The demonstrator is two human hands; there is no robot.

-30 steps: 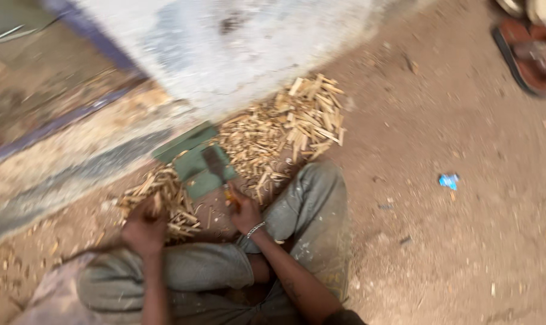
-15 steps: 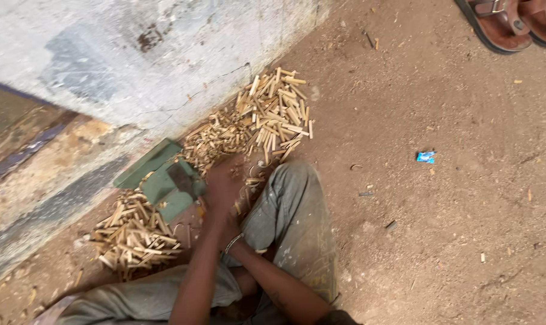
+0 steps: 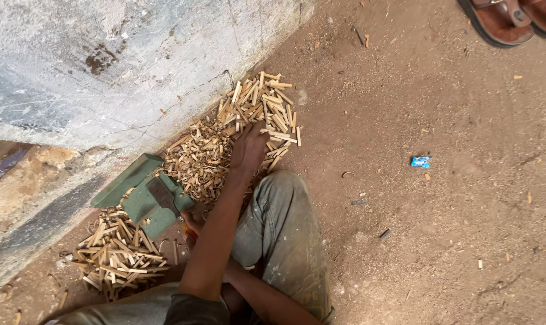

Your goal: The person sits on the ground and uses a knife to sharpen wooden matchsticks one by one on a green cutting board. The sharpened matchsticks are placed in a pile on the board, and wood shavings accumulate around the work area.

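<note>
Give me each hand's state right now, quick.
Left hand: reaching into the far pile of wood sticks; grip cannot be told.
Right hand: mostly hidden behind the left forearm, by the green block; cannot be told.

Your reach is boxed in on the far side by the rough grey-white plastered wall (image 3: 122, 66); no passage there. The pile of pale cut wooden sticks (image 3: 264, 111) sits tight against its base, with curled shavings (image 3: 198, 157) beside it. The green metal cutting block (image 3: 143, 195) and a second heap of wood strips (image 3: 113, 256) fill the near-left floor. Your bent knee in grey trousers (image 3: 282, 229) blocks the middle. The bare dirt floor (image 3: 441, 229) to the right is open, only a small blue wrapper (image 3: 421, 161) and brown sandals (image 3: 511, 18) at the far edge.
</note>
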